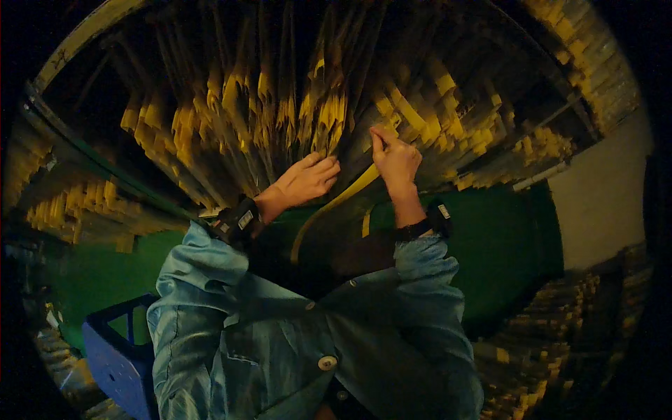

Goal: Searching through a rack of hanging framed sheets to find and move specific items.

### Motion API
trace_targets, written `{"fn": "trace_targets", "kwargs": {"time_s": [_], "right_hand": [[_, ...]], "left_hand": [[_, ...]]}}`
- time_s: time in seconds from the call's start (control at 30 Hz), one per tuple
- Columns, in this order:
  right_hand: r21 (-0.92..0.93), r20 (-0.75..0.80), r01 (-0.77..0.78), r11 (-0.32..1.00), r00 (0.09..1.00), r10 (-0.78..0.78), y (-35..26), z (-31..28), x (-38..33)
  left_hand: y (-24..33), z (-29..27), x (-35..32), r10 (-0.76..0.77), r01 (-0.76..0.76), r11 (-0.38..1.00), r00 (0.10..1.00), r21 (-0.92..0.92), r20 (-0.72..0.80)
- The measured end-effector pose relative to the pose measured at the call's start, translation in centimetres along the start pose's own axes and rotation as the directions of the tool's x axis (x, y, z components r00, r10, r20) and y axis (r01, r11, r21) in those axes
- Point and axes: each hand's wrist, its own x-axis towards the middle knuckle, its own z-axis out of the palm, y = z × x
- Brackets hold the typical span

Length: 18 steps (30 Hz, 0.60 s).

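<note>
At frame centre, the right hand (396, 159) is pinching a yellow strip (334, 203), drawing it free; the left hand (306, 180) is lying open-fingered, steadying the stacked yellow-tipped strips (266, 112).

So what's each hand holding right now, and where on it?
Right hand pinches the upper end of a yellow strip. Left hand lies flat on the stacked strips, gripping nothing.

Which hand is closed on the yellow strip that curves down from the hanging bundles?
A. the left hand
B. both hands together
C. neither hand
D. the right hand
D: the right hand is closed in a grip on the top of the yellow strip, while the left hand lies open with fingers spread against the hanging yellow strips.
</note>
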Motion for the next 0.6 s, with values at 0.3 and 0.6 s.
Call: {"fn": "trace_targets", "kwargs": {"time_s": [0.3, 0.6], "right_hand": [[0.044, -0.026, -0.047, 0.998, 0.998, 0.048, 1.4, 0.2, -0.1], [0.056, -0.064, -0.039, 0.998, 0.997, 0.043, 1.9, 0.7, 0.1]], "left_hand": [[0.5, -0.1, -0.5, -0.037, 0.037, 0.999, 0.998, -0.008, 0.047], [0.1, 0.4, -1.0, -0.044, 0.046, 0.998, 0.998, -0.050, 0.040]]}}
